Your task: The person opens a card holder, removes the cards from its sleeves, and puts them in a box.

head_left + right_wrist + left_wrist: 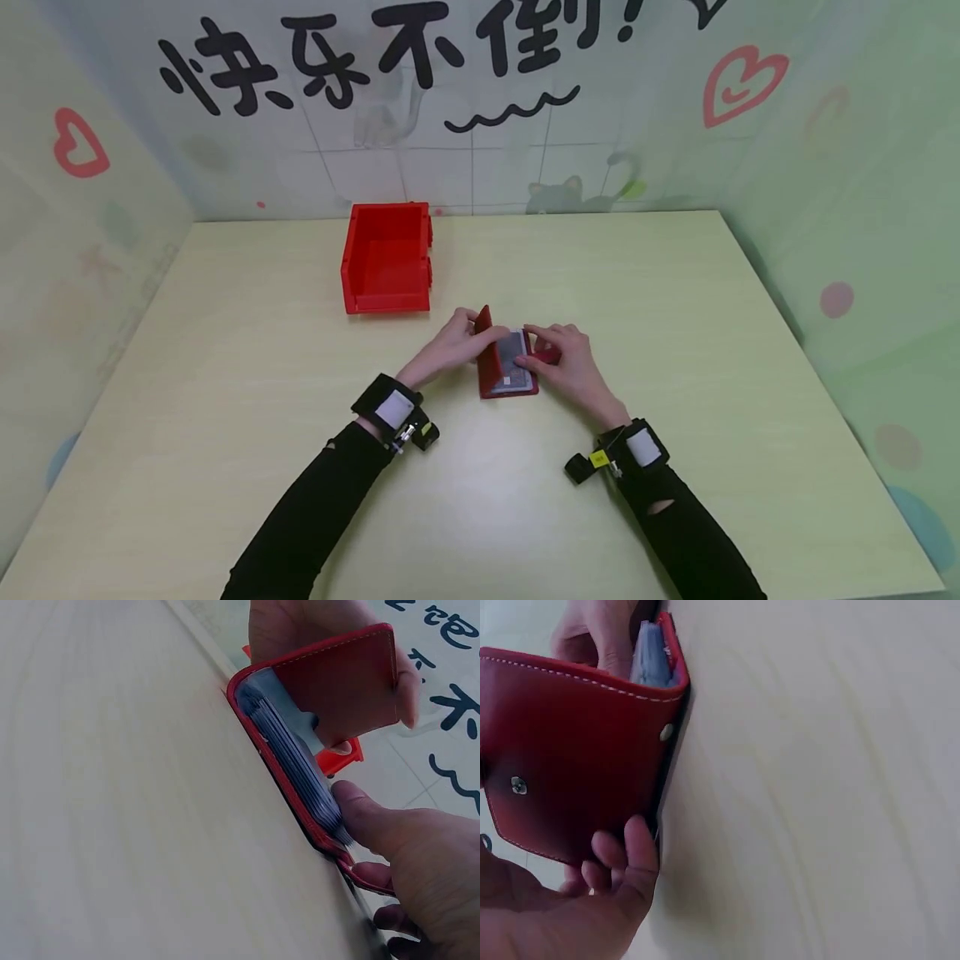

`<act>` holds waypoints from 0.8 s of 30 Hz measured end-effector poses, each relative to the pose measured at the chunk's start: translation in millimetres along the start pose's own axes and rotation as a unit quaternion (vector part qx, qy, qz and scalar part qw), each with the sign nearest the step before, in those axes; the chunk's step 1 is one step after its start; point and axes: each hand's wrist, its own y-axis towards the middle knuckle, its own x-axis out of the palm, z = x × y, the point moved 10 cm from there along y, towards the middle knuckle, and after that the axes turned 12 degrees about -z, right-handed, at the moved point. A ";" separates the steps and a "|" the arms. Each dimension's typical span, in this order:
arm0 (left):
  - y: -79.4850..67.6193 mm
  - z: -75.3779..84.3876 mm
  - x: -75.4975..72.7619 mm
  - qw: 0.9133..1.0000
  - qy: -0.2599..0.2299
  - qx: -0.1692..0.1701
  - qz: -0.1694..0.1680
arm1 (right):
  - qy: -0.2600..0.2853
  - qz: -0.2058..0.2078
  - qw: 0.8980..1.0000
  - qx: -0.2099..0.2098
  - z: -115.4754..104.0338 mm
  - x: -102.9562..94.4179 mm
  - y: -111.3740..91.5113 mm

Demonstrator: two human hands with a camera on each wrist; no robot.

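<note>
A red leather card holder (489,372) with pale stitching stands partly open on the table, its cover raised. Inside is a thick stack of clear plastic card sleeves (289,757). My left hand (456,340) holds the raised cover, thumb on the inner side and fingers behind it. In the left wrist view the cover's outside (570,750) shows a metal snap. At the opposite edge, my right hand (573,362) pinches the holder beside its strap (367,883), with the thumb against the ends of the sleeves.
A red plastic bin (386,262) sits at the back of the pale table (247,358), left of the card holder. Behind the table rises a printed backdrop (465,179) with black characters. Printed panels also stand along both sides.
</note>
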 end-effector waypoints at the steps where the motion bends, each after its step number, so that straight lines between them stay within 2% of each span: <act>1: -1.6 -1.6 -0.8 1.000 -0.008 -0.001 -0.007 | -0.003 -0.001 1.000 0.003 -0.2 -0.1 0.1; 6: -12.0 -5.9 -9.1 0.998 -0.049 0.017 -0.039 | -0.009 -0.005 1.000 0.016 -0.3 -0.1 0.0; 9: -20.8 -12.5 -15.8 0.997 -0.066 0.022 -0.044 | -0.007 -0.012 1.000 0.020 0.3 1.5 0.2; 12: -29.3 -21.1 -21.8 0.997 -0.061 0.017 -0.039 | -0.009 -0.019 1.000 0.020 0.3 3.4 0.5; 19: -37.7 -38.0 -33.9 0.999 -0.028 -0.021 0.013 | -0.011 -0.020 0.999 0.023 -0.4 3.5 0.8; 24: -40.1 -36.0 -42.4 0.997 0.027 -0.023 0.070 | -0.012 -0.015 1.000 0.012 -3.7 2.5 0.7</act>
